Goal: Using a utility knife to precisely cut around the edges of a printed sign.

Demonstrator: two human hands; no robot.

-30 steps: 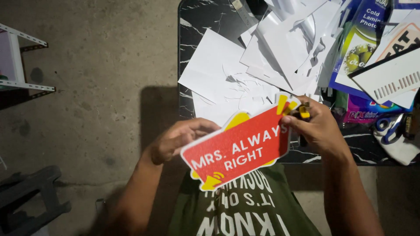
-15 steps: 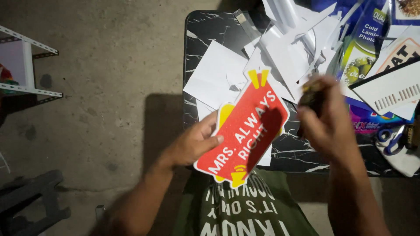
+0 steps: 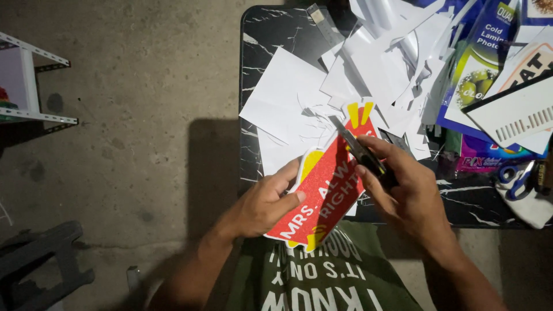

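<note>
My left hand (image 3: pixel 266 203) grips the left edge of a red cut-out sign (image 3: pixel 325 193) with white letters and yellow trim, held tilted over my lap at the near edge of the table. My right hand (image 3: pixel 406 190) holds a black and yellow utility knife (image 3: pixel 358 148), its blade laid against the sign's upper part near the yellow top.
A black marble-patterned table (image 3: pixel 259 34) carries several white paper offcuts (image 3: pixel 368 75), colourful printed packages (image 3: pixel 481 63) and blue-handled scissors (image 3: pixel 518 173) at the right. A white metal rack (image 3: pixel 29 86) stands at left on the concrete floor, a dark stool (image 3: pixel 40 270) at bottom left.
The sign has turned from nearly level to steeply tilted. My right hand came back down onto it with the knife, and my left hand shifted along its left edge.
</note>
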